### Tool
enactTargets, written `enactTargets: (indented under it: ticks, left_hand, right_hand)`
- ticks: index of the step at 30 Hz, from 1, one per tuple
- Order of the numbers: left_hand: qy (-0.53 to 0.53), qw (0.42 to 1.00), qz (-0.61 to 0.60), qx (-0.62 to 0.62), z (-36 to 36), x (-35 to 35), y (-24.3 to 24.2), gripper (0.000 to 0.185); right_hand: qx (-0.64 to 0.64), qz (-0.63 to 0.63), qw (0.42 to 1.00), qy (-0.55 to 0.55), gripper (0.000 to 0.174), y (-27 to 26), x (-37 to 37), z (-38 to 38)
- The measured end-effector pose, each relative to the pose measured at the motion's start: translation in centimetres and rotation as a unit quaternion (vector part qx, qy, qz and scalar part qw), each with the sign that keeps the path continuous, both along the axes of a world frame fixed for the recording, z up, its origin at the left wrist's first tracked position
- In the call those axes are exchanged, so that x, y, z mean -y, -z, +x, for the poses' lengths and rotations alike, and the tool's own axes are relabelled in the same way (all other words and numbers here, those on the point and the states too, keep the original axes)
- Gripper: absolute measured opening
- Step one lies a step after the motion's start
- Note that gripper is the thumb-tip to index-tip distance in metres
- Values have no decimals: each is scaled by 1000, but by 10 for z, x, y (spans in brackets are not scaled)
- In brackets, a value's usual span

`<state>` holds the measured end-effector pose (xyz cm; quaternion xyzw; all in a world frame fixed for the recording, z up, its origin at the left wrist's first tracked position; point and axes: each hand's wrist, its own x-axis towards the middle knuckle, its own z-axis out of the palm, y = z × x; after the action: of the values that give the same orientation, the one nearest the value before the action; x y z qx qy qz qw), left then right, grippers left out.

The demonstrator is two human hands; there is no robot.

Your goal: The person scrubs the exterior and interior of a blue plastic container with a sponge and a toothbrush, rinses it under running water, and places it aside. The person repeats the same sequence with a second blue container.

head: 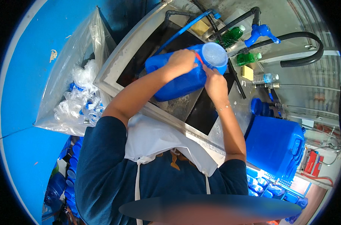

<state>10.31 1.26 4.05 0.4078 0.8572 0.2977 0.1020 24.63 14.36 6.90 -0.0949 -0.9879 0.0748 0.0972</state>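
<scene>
A blue plastic water container (178,84) lies tilted over the metal sink (170,108), its round whitish cap or opening (214,54) facing up and right. Between my hands, a thin red strip or tool (199,58) rests close to the container's neck. My left hand (182,62) is curled against the top of the container, its fingers near one end of the red piece. My right hand (216,83) has its fingertips at the lower end of the red piece. What the red piece is, I cannot tell.
A blue-handled tap (260,33), a black curved pipe (302,35) and green bottles (233,35) line the sink's back. A yellow sponge (247,73) lies beside them. Blue containers (274,143) stand at the right. A clear plastic bag (66,84) hangs at the left, holding crumpled plastic.
</scene>
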Motion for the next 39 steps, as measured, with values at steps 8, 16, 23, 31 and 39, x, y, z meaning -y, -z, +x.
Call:
enactTargets:
  ticks: [8,16,23,31,39]
  left_hand:
    - [-17,1000,-7,-8,-4,-3,7,41]
    - [-7,1000,-20,8,20,-18,-3,41]
    - [3,999,33,-27,-40,27,27,46]
    - [0,999,31,-24,-59,53,41,45]
    - [8,999,8,-33,-45,60,39,44]
  right_hand:
    - [-11,-66,998,16,31,-1,-9,12]
    - [-32,24,999,-1,37,9,-10,11]
    - [-159,-50,983,-83,50,43,-65,43]
    - [-228,-288,926,-86,25,80,-67,15]
    - [-177,-465,864,74,28,93,-53,18]
